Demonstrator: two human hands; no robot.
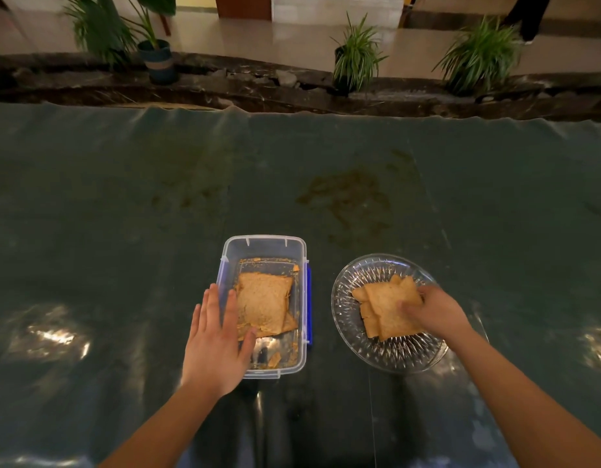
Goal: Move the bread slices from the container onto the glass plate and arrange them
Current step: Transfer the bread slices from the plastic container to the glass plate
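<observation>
On the dark table [123, 214], head view: transfer step partly done. Plate [346, 319] sits just right of the box [265, 243], w/ a small gap between them. Several slices [390, 307] lie overlapped on the plate; more slices [263, 304] remain stacked in the box, w/ crumbs on its floor.

Right hand [434, 312]: over the plate's right half, fingers curled, thumb on top of the upper slice, i.e. pinched on it near its right edge. Judged to be setting down or nudging that slice into place; which of the two cannot be told.

Left hand [218, 336]: flat and spread, fingers apart, holding nothing. Palm rests against the box's left wall and near corner, thumb reaching over the rim toward the stack; looks like it steadies the box.

Next move, as judged: right hand lets go, crosses to the box, takes the top slice by an edge. Needs a light grip, since the bread looks thin, dry and apt to shed bits. Slice count in the box is unclear; at least two show. Plants [356, 55] stand beyond the far table edge, not involved.
</observation>
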